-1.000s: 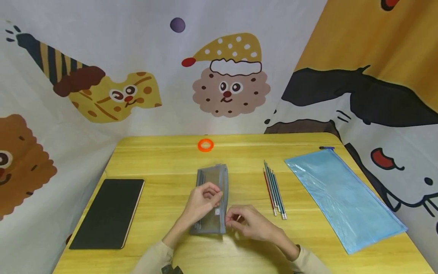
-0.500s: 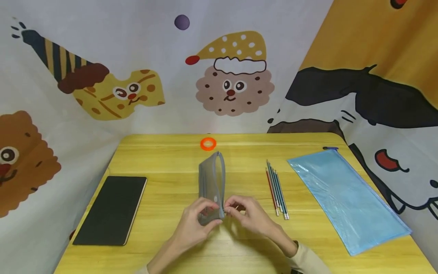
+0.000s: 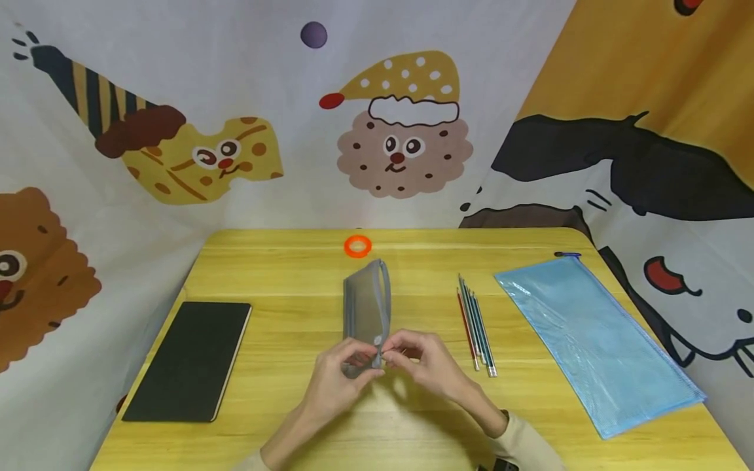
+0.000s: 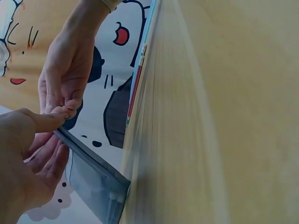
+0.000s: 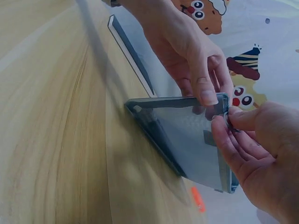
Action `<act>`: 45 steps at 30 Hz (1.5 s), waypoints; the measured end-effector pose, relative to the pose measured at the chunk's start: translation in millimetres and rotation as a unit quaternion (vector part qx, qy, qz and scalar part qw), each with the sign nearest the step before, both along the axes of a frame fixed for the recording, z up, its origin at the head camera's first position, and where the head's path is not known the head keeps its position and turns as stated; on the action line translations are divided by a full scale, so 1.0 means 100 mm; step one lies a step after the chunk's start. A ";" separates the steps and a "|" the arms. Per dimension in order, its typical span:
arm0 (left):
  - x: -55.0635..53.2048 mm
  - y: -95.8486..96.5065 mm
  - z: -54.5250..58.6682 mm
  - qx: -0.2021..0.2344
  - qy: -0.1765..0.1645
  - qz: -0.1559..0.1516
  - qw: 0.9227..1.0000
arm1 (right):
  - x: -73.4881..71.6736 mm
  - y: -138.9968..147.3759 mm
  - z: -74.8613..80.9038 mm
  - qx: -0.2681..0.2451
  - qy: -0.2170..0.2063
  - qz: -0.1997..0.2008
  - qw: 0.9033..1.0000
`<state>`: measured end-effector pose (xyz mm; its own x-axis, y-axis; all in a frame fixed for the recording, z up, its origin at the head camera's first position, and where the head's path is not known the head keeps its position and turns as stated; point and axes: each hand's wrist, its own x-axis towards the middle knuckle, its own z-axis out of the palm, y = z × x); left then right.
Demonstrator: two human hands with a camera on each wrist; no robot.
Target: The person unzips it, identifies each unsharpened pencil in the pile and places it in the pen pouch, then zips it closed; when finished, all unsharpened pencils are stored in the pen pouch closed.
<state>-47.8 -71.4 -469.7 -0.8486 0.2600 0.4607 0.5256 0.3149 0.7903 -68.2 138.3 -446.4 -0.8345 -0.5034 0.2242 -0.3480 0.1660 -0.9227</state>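
Observation:
A grey see-through zip pouch (image 3: 364, 304) stands on its long edge in the middle of the table, with its zip edge upward. My left hand (image 3: 332, 378) grips the pouch's near end, the thumb on the outer side and the fingers behind, as the right wrist view shows. At the near top corner, my right hand (image 3: 429, 367) pinches the small zip pull (image 5: 228, 122) between thumb and forefinger. Toward the far end, the two zip bands stand a little apart. Both hands' fingertips almost meet at that near corner.
A black notebook (image 3: 191, 360) lies on the left. Several pencils (image 3: 477, 327) lie in a bundle right of the pouch, beside a blue zip folder (image 3: 595, 340). An orange ring (image 3: 357, 246) is near the table's back edge, before a printed cloth.
The pouch has gone from lying flat to standing on edge. My left hand moved from over it to its near end; my right hand came up to the zip corner. The zip bands drew closer.

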 end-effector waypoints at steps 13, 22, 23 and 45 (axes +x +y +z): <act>0.00 0.01 0.00 0.044 0.026 0.002 0.999 | -0.03 0.00 -0.07 -0.067 -0.021 -0.033 0.997; 0.00 0.01 0.04 0.053 0.076 0.041 0.995 | -0.01 -0.09 -0.04 -0.072 0.003 -0.082 0.994; 0.00 0.01 0.04 0.054 0.079 0.042 0.995 | -0.01 -0.10 -0.04 -0.076 0.007 -0.084 0.994; 0.01 -0.39 0.09 0.106 0.115 0.088 0.984 | -0.35 0.32 -0.07 -0.096 0.028 -0.252 0.963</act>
